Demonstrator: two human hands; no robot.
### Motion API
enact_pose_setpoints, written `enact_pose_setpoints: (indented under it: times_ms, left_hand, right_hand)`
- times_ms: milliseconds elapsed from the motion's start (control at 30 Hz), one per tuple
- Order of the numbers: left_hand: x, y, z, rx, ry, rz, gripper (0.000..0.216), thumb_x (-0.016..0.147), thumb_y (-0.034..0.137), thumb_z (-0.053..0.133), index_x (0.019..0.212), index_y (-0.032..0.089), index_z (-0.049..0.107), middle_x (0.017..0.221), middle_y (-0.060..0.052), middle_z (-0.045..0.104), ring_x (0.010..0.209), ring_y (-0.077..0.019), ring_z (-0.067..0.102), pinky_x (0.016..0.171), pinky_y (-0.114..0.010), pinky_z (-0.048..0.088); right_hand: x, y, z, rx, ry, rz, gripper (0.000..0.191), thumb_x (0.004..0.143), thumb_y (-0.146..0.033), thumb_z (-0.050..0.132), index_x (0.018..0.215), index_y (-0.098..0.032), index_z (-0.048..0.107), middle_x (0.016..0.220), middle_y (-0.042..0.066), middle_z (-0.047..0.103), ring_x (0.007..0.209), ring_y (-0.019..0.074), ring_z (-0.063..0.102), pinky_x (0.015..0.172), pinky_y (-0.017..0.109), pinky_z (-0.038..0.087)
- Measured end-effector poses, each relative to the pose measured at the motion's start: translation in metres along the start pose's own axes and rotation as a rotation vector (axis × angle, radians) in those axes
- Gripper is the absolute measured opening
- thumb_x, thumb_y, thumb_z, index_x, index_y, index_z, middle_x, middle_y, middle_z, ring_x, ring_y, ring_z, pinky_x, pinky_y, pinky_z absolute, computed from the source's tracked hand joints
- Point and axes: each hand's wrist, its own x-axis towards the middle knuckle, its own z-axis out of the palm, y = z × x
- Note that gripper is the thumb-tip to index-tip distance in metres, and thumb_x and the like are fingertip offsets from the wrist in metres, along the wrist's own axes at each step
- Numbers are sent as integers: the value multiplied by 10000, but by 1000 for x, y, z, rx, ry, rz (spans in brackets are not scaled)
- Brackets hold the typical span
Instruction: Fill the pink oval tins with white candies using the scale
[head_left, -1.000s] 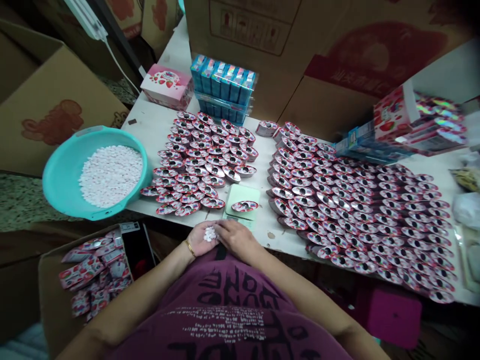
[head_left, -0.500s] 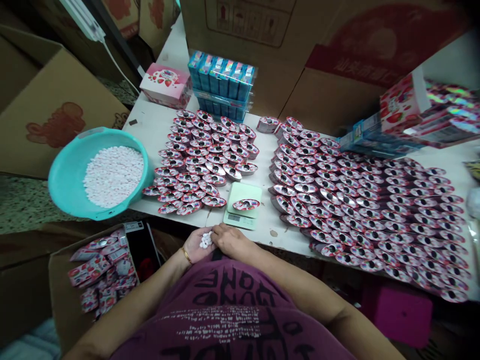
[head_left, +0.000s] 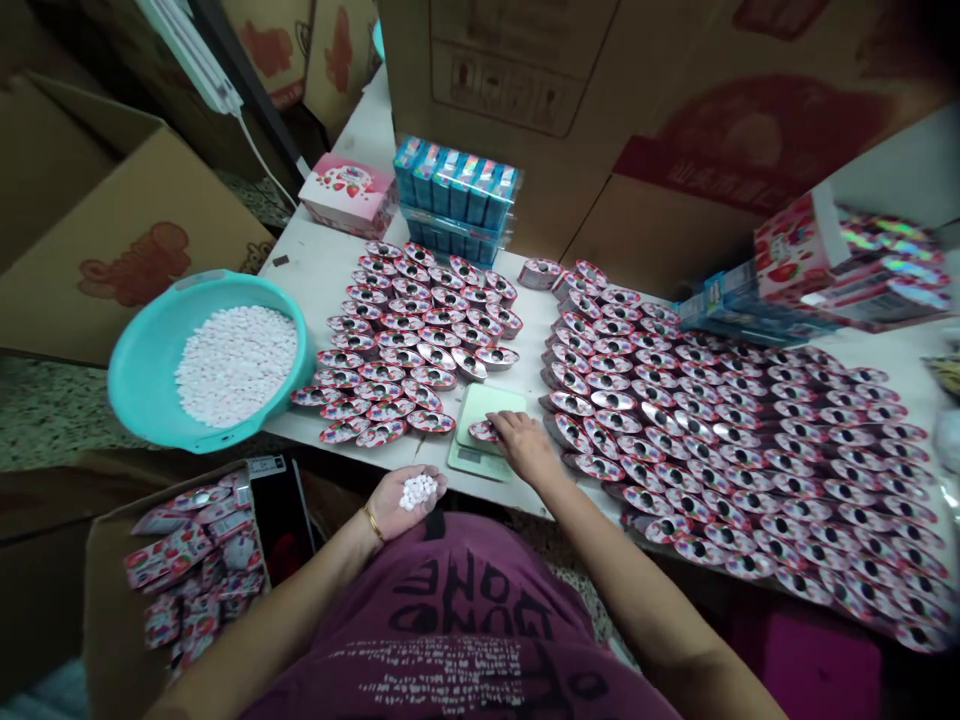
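Observation:
My left hand (head_left: 401, 500) is cupped palm up near my belly, holding a small heap of white tablets (head_left: 417, 490). My right hand (head_left: 521, 443) reaches over a pale green scale (head_left: 484, 440) and its fingers are on a small red-and-silver open pack (head_left: 482, 431) that sits on the scale's pan. What the fingertips pinch, if anything, is too small to tell. Left of the scale lies one group of the same open packs (head_left: 409, 340); a much larger group (head_left: 720, 430) spreads to the right.
A teal basin (head_left: 142, 350) full of white tablets (head_left: 236, 362) hangs off the table's left edge. A cardboard box (head_left: 112, 600) with sealed packs (head_left: 191, 555) is at lower left. Blue packs (head_left: 454, 195), a pink carton (head_left: 346, 190) and big cardboard boxes (head_left: 600, 90) stand behind.
My right hand left the tablets in my left palm and moved up and right onto the pack on the scale. My left hand stayed cupped.

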Motion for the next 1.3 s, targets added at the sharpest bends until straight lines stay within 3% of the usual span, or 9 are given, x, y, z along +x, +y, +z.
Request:
enact_pose_setpoints:
  times_ms: [67,267,400,567,833,1000,1100,1200,1300]
  left_hand:
    - [-5,4,0,-37,27,26,199,773,138,421,714,61,595,712,-145,643,655,-182,625,524,-232,492]
    - [-20,17,-10,-84,144,173,195,789,131,416,731,64,590,705,-137,651,652,-179,632,527,-232,502]
    - [-26,25,-19,-120,188,265,181,792,118,415,738,67,580,700,-137,654,641,-180,636,546,-243,510]
    - [-30,29,-27,-185,232,319,160,789,92,412,770,67,569,707,-136,659,640,-182,639,549,-250,518]
    - [-24,32,-23,-230,304,348,146,780,75,425,761,62,570,689,-140,656,616,-179,637,539,-245,518]
    - [-26,26,-10,-297,277,398,144,771,78,432,775,66,575,710,-142,656,630,-189,638,547,-257,522]
    - [-29,16,-4,-339,288,449,142,757,73,437,791,67,575,711,-135,655,618,-193,636,541,-271,527]
    - [-31,2,0,-401,292,478,146,758,77,426,795,73,568,709,-132,652,607,-189,634,519,-263,525]
    - [-29,-15,3,-453,293,493,148,768,83,416,807,78,559,718,-132,647,620,-182,634,511,-249,523]
  right_hand:
    - [10,22,-3,55,33,19,361,779,-215,472,1139,-190,464,1037,78,562,928,206,480,785,326,382]
    - [78,89,-51,24,501,326,418,779,-254,433,1177,-131,397,1095,118,516,990,220,458,835,331,362]
    - [144,116,-69,-88,368,412,378,757,-190,430,1131,-142,455,1053,123,527,963,228,466,797,322,361]
    - [195,120,-44,-44,173,357,392,710,-134,474,1099,-159,519,1055,101,545,927,192,493,771,272,366]
    - [209,163,-61,-101,299,386,346,784,-189,379,1075,-161,564,1140,111,486,1027,224,406,855,336,317]
    - [235,178,-65,-335,254,389,292,783,-249,426,1026,-242,587,1259,80,393,1086,261,324,815,384,302]
    - [242,182,-68,-370,232,314,298,795,-179,380,991,-228,600,1173,92,468,1028,236,381,811,377,290]
    - [227,185,-86,-315,287,208,285,793,-178,375,970,-198,599,1064,97,518,917,205,450,786,350,316]
    - [181,176,-109,-200,458,41,264,813,-258,376,919,-168,601,1047,99,502,921,200,455,772,321,358]
